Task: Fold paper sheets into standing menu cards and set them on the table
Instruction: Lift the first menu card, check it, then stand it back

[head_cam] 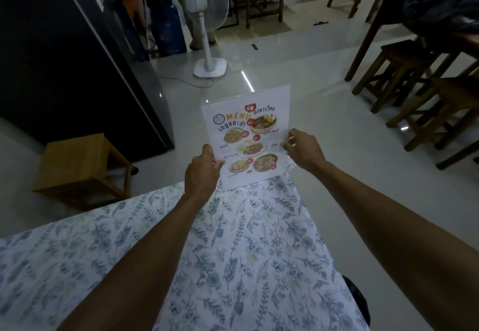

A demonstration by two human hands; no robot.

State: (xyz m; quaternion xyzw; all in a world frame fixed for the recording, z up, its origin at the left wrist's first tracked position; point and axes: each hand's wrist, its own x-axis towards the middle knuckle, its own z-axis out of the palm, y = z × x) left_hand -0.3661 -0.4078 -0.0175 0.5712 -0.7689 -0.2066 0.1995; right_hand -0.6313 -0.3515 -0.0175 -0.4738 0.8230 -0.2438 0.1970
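Note:
A white menu card (246, 133) printed with food photos and the word MENU stands upright at the far corner of a table covered by a blue leaf-patterned cloth (233, 253). My left hand (202, 172) grips the card's lower left edge. My right hand (303, 149) pinches its right edge at mid height. The card's bottom edge meets the cloth at the table corner. A folded top edge shows, and the back panel is hidden.
A white pedestal fan (207, 19) stands on the glossy floor beyond the table, its cord trailing. A tall black cabinet (64, 58) and a low wooden stool (83, 167) are at left. Dark wooden stools and tables (414, 84) crowd the right.

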